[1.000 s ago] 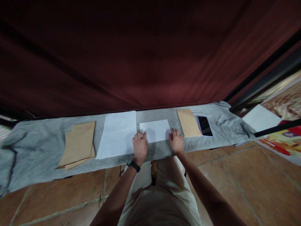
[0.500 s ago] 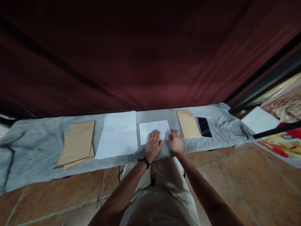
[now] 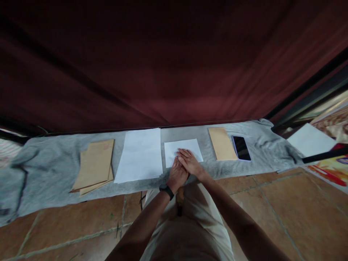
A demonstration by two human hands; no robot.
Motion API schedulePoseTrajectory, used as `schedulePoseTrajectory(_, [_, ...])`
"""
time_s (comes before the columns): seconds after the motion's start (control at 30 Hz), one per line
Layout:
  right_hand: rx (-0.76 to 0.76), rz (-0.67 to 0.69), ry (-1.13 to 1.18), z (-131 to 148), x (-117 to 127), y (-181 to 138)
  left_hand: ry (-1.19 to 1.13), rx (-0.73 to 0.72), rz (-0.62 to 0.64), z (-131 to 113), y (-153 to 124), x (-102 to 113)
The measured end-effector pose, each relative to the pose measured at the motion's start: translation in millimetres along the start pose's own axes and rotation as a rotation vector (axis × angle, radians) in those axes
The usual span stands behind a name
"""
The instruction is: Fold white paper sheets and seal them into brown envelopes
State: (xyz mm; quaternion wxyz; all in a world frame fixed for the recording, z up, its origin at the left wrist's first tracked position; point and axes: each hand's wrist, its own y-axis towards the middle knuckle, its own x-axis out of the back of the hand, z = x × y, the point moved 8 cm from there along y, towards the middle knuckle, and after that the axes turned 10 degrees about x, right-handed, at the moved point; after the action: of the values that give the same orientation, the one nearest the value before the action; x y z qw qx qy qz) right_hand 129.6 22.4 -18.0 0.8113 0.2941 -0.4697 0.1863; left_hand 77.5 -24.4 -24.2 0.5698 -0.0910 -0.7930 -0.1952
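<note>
A small white sheet of paper (image 3: 170, 148), which looks folded, lies on the grey cloth in front of me. My left hand (image 3: 177, 175) rests on its near edge, a dark band round the wrist. Laid over the left fingers is my right hand (image 3: 189, 161), flat with fingers stretched out, its tips on the paper. Left of the paper is a stack of larger white sheets (image 3: 141, 154). To the right lies a brown envelope (image 3: 221, 144). The tips of my left hand are partly hidden under the right one.
Further left, several brown envelopes (image 3: 95, 163) lie in a loose pile. A phone (image 3: 241, 148) sits right of the single envelope. The grey cloth (image 3: 49, 170) covers a narrow bench against a dark red curtain (image 3: 168, 72). Another white sheet (image 3: 311, 139) lies beyond a dark bar at right.
My right hand has moved left from the paper's right edge onto my left hand. My left hand stays on the paper's near edge. The view has shifted slightly.
</note>
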Motion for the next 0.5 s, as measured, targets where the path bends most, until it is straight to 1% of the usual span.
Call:
schedulePoseTrajectory(0.1, [0.023,0.070,-0.085,-9,-4,8,-0.008,0.006,-0.009,1,-4,2])
schedulePoseTrajectory(0.2, [0.018,0.094,-0.168,-19,-2,14,0.011,0.034,-0.018,3,-7,5])
schedulePoseTrajectory(0.37, [-0.056,0.067,-0.238,-35,6,14,0.049,0.078,0.014,4,-9,8])
schedulePoseTrajectory(0.5, [-0.119,0.019,-0.228,-47,14,4,0.067,0.151,0.026,13,-16,11])
